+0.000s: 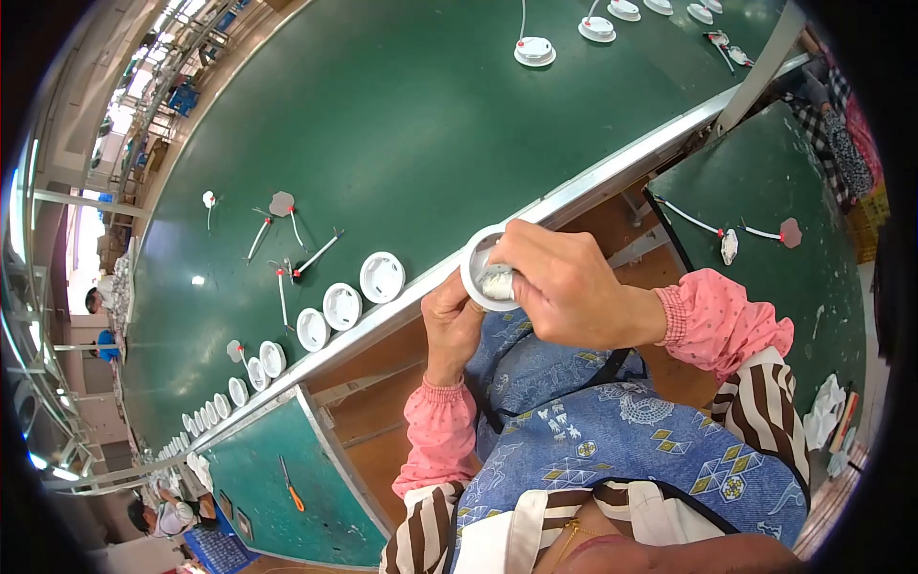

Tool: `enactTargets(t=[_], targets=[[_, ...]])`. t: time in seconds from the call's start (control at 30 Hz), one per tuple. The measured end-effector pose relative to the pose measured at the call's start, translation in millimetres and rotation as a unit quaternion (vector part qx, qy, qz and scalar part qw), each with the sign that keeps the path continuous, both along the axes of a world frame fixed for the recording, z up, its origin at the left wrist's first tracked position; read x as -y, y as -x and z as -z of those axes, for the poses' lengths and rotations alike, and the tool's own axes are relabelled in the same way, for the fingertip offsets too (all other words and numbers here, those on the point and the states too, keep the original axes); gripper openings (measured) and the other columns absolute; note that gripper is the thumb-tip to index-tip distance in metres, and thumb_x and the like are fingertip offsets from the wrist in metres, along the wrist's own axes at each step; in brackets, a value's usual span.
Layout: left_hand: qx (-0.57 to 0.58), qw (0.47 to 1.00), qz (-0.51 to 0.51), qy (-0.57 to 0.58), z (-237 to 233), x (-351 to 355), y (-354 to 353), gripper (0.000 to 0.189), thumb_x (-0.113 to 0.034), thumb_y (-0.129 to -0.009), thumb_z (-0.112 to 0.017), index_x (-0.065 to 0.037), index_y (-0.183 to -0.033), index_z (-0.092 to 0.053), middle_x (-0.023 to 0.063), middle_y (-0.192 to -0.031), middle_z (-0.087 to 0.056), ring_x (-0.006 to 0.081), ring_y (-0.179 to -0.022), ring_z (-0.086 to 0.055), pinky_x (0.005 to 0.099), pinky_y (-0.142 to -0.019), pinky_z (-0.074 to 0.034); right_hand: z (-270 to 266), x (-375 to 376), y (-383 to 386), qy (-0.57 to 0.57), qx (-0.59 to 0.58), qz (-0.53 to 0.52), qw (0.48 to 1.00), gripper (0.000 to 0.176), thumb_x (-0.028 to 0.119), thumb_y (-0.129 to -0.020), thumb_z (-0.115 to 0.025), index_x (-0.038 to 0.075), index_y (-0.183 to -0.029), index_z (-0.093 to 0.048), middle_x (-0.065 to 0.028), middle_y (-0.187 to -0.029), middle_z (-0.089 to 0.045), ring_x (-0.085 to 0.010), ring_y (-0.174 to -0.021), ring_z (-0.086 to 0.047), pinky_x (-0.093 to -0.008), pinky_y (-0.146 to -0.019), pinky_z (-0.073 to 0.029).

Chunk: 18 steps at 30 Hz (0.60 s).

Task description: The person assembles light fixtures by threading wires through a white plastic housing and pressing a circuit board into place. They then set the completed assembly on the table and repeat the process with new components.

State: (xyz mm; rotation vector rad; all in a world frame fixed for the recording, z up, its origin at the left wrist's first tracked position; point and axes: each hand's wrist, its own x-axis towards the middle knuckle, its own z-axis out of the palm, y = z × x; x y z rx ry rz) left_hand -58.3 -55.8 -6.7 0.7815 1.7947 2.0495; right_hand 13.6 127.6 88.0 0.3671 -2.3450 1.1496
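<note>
In front of my apron, at the table's edge, my left hand [449, 325] is closed on the side of a white round plastic housing [469, 271]. The housing is tilted, its hollow side facing up. My right hand [564, 287] is closed too, fingers bent over the rim and into the hollow. Between those fingers and thumb shows a small white part [497, 285] inside the housing; its exact kind is hard to make out. Nearest to my left hand on the table lies another white round housing [382, 277].
A row of similar housings [341, 306] runs along the green table's [402, 124] metal edge. Boards with wires [282, 204] lie scattered behind. Finished-looking white units [535, 52] stand far right. An orange-handled screwdriver [294, 493] lies on a lower left surface. Another person's sleeve [841, 143] shows right.
</note>
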Motion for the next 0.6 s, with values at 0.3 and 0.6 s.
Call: enactTargets(t=[0.3,0.6], targets=[[0.022,0.999,0.045,-0.014,2.9,7.1,-4.7,0.034,-0.011,-0.098,-0.069,0.002,-0.129,-0.066,0.0042,-0.106,-0.072,0.0093,-0.092,-0.063,0.0258,-0.080,-0.053,3.6,0.2,-0.4,-0.058,-0.025,-0.015,0.998,0.024,-0.003,-0.072,-0.065,0.001,-0.095,-0.057,-0.0135,-0.091,-0.058,-0.0334,-0.077,-0.064,-0.0434,-0.064,-0.051],[0.073,0.994,0.076,-0.018,-3.5,20.4,-10.4,0.034,-0.010,-0.097,-0.069,0.005,-0.127,-0.066,0.0080,-0.111,-0.073,0.0125,-0.099,-0.066,0.0281,-0.087,-0.054,-20.9,-18.2,-12.2,-0.064,0.034,-0.109,0.991,0.079,0.000,-0.060,-0.078,0.004,-0.136,-0.056,-0.0204,-0.127,-0.055,-0.0392,-0.114,-0.054,-0.0464,-0.097,-0.046]])
